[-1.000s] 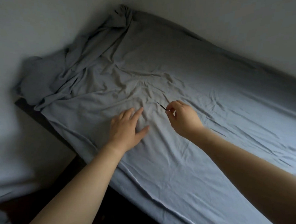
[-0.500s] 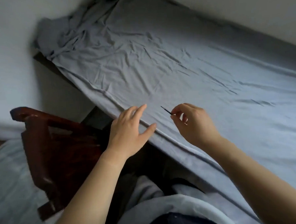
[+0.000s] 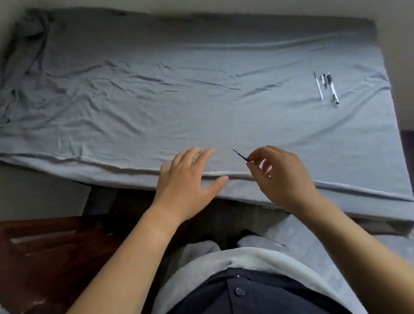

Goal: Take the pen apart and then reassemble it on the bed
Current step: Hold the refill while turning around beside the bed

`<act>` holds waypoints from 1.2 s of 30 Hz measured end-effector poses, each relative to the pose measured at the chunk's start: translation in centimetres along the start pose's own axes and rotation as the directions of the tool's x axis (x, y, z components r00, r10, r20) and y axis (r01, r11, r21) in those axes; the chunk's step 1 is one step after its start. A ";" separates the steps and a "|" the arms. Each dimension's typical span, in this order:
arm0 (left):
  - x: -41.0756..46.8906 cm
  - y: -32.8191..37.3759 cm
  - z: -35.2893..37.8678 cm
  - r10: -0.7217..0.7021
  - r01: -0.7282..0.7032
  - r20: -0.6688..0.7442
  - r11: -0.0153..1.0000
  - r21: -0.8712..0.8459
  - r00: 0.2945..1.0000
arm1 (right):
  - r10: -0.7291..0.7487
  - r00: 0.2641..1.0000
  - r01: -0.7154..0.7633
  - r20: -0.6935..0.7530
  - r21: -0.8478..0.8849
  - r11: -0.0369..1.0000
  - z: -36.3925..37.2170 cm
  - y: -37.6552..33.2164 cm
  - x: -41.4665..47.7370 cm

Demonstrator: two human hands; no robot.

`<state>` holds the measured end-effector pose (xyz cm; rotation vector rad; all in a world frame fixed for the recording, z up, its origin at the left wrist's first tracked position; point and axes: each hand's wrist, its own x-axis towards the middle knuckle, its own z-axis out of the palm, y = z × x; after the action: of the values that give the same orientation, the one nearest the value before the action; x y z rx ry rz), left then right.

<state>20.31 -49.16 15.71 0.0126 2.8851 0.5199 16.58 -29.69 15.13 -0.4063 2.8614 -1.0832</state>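
My right hand [image 3: 279, 174] pinches a thin dark pointed piece [image 3: 239, 154] between thumb and forefinger, its tip aimed up and left. My left hand [image 3: 190, 179] hovers open over the bed's near edge, fingers spread, holding nothing. Far to the right on the grey sheet lie pen parts side by side: a thin white refill [image 3: 318, 86], a small dark piece [image 3: 323, 80], and a clear barrel with a dark grip [image 3: 332, 87]. Both hands are well away from those parts.
The bed [image 3: 150, 99] is covered by a wrinkled grey sheet, bunched at the far left. A dark red wooden chair [image 3: 50, 249] stands at the lower left. A wall runs along the bed's far side. My legs and dark shirt fill the bottom.
The view has swung right and down, bringing the bed's right end and the pen parts into sight. My hands keep their pose, the right still pinching the thin dark piece.
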 end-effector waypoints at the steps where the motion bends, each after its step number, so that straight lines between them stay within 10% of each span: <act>1: 0.6 0.0 -0.3 0.039 -0.039 0.008 0.999 0.013 0.999 | 0.037 0.998 -0.037 -0.043 0.000 0.999 -0.2 0.0 -0.4; 8: 2.7 1.3 -0.9 0.315 -0.316 0.116 0.949 -0.009 0.942 | 0.284 0.906 -0.282 -0.314 0.052 0.958 -1.5 0.3 -6.0; 19: 3.2 16.9 3.3 0.719 -0.731 0.234 0.681 -0.046 0.655 | 0.532 0.562 -0.575 -0.633 0.164 0.802 -7.9 4.8 -18.8; 27: 0.4 33.7 11.4 0.842 -0.861 0.290 0.499 -0.097 0.455 | 0.618 0.389 -0.683 -0.684 0.235 0.691 -15.8 14.2 -29.1; 36: 0.6 48.3 17.4 0.858 -0.895 0.342 0.437 -0.091 0.384 | 0.683 0.335 -0.697 -0.649 0.317 0.643 -23.7 24.9 -33.0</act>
<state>21.97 2.18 16.37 1.5869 2.2886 0.4229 39.43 12.13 15.22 1.5169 2.9770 -1.1469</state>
